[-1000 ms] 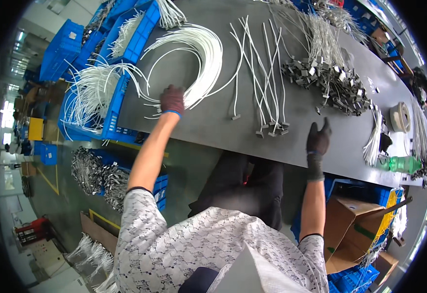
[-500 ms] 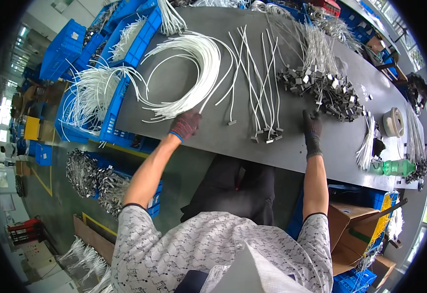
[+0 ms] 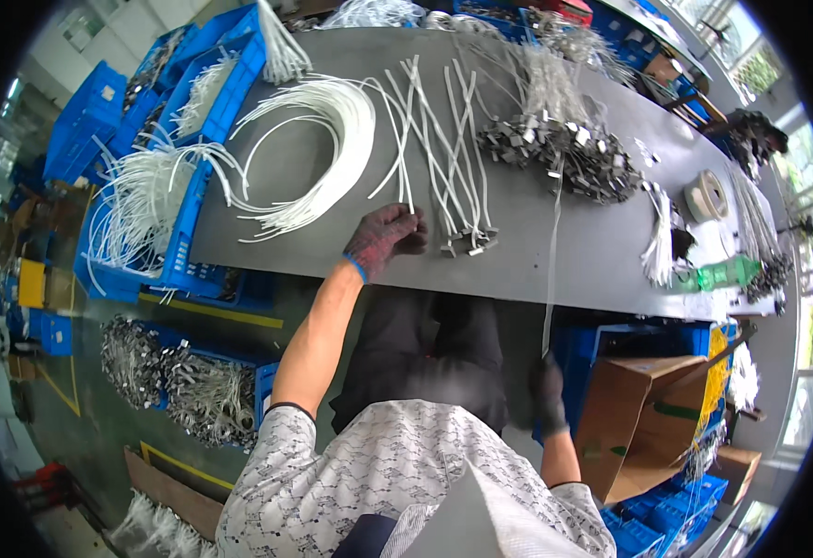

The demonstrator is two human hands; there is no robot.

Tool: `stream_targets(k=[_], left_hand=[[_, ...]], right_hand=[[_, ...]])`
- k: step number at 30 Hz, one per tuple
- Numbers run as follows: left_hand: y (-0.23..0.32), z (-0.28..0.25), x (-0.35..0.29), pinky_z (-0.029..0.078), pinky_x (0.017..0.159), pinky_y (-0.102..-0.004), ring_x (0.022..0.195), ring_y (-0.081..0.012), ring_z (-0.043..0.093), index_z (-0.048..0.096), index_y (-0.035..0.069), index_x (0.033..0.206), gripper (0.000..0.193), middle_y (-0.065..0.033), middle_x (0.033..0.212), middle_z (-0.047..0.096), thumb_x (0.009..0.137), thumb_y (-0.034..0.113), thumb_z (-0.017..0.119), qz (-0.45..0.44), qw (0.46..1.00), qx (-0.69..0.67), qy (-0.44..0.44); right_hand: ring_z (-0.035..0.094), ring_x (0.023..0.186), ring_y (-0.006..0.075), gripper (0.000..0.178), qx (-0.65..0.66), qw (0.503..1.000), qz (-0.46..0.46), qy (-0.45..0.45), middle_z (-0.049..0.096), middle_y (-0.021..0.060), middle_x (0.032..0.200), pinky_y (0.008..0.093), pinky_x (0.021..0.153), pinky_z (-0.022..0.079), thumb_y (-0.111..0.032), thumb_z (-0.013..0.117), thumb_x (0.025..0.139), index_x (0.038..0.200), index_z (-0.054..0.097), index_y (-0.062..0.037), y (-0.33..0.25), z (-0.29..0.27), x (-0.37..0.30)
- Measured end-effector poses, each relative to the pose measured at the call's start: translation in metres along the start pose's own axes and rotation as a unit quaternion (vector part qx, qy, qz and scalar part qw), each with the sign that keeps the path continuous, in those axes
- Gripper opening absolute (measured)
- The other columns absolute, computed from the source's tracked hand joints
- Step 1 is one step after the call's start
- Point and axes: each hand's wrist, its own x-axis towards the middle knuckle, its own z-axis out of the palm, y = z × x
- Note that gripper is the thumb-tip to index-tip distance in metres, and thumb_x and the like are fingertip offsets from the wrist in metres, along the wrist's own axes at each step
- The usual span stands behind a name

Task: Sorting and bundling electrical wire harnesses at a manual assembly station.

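Note:
My left hand (image 3: 389,242), in a dark red-and-black knitted glove, is at the near part of the grey table. Its fingers are curled round the lower end of a white cable (image 3: 410,189), hiding that end. Just right of it lie several white cables (image 3: 463,191) with small metal pieces (image 3: 469,244) at their near ends. My right hand (image 3: 548,395), gloved and blurred, is below the table edge, closed on a thin pale strand (image 3: 551,270). That strand stretches taut up to a heap of metal-ended cables (image 3: 564,158).
A curved bundle of white cables (image 3: 355,139) lies at the left of the table (image 3: 508,279). Blue crates (image 3: 178,256) of cables stand beyond its left edge. On the right are a tape roll (image 3: 706,197), a green bottle (image 3: 727,273) and a cardboard box (image 3: 643,418).
My left hand has moved right from the curved bundle to a single cable's end. My right hand has drawn back from the heap toward me, pulling a strand.

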Motion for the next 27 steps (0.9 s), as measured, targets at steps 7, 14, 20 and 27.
stream_targets(k=[7, 14, 20, 27], left_hand=[[-0.109, 0.088, 0.091, 0.063, 0.075, -0.0402, 0.079, -0.0234, 0.071, 0.06, 0.004, 0.105, 0.014, -0.0092, 0.094, 0.069, 0.099, 0.016, 0.062, -0.071, 0.994, -0.063, -0.048], [-0.128, 0.172, 0.125, 0.062, 0.059, -0.0413, 0.067, -0.0243, 0.07, 0.058, 0.005, 0.104, 0.014, -0.0081, 0.087, 0.069, 0.096, 0.015, 0.062, 0.033, 0.987, -0.158, 0.012], [-0.034, 0.152, 0.148, 0.059, 0.061, -0.0325, 0.064, -0.0182, 0.068, 0.062, 0.005, 0.094, 0.012, -0.0093, 0.082, 0.07, 0.097, 0.016, 0.064, 0.268, 0.952, -0.075, 0.128], [-0.052, 0.138, 0.115, 0.06, 0.073, -0.0355, 0.078, -0.0215, 0.072, 0.067, 0.001, 0.097, 0.014, -0.0124, 0.092, 0.072, 0.09, 0.013, 0.068, 0.001, 0.998, 0.035, -0.045]], right_hand=[[0.064, 0.089, 0.0441, 0.017, 0.052, 0.992, 0.051, -0.104, 0.068, 0.0229, 0.094, 0.0515, 0.073, 0.05, -0.016, 0.057, 0.091, 0.102, 0.068, -0.008, 0.045, 0.051, -0.183], [0.066, 0.086, 0.0428, 0.021, 0.014, 0.992, -0.09, -0.09, 0.069, 0.0213, 0.09, 0.051, 0.073, 0.053, -0.014, 0.049, 0.094, 0.103, 0.068, -0.0089, -0.024, 0.022, -0.1], [0.067, 0.095, 0.041, 0.021, -0.046, 0.979, 0.0, -0.197, 0.071, 0.0212, 0.097, 0.0487, 0.079, 0.054, -0.016, 0.051, 0.094, 0.104, 0.069, -0.0091, -0.004, -0.007, -0.081], [0.068, 0.091, 0.0402, 0.024, -0.032, 0.98, 0.008, -0.199, 0.071, 0.02, 0.095, 0.0494, 0.076, 0.054, -0.022, 0.049, 0.097, 0.101, 0.068, -0.0083, -0.005, -0.001, -0.086]])
